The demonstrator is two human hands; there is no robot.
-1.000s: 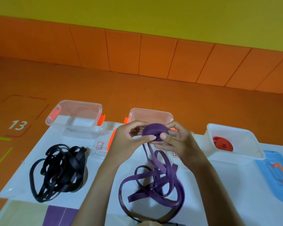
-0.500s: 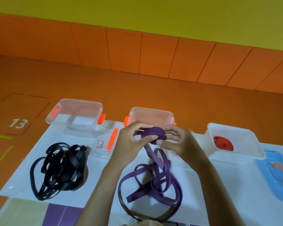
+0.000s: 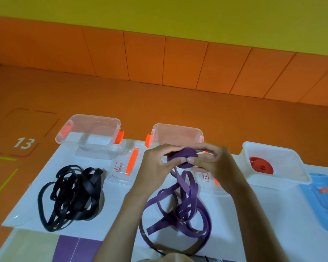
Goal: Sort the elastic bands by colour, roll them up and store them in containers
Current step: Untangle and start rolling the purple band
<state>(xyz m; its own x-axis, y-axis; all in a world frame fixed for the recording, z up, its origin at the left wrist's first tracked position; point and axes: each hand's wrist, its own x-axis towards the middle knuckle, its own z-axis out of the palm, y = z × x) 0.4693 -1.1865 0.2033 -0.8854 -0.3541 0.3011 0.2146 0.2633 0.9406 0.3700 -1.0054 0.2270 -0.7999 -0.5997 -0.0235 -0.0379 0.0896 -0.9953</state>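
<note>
Both hands were up at frame centre, just above the table (image 3: 121, 214). L hand (image 3: 155, 163) and R hand (image 3: 214, 163) held the purple roll (image 3: 182, 157) between them. My fingers (image 3: 203, 148) curled over its top and both thumbs pinched the near face. The roll lay flattish, its axis tipped toward me, only part wound.

The loose purple band (image 3: 180, 210) dropped from the roll's underside straight down-frame, btw my wrists, into a tangled heap at lower centre. So the slack fed from below and both hands were equally near it. My guess: the next wrap needs the tail lifted clear of its own loops, and a crossing in the heap could snag.

Right behind the roll, upper centre, stood the open clear container (image 3: 176, 131) w/ orange clips, which I judged to be the target. At upper left was a second clear container (image 3: 87, 129), its lid (image 3: 129, 163) beside it, and a black band heap (image 3: 74, 197) lay unrolled at left. At right sat the white container (image 3: 292, 167) w/ a red roll (image 3: 261, 165) inside, and a blue lid (image 3: 322, 201) lay at the far right edge.
</note>
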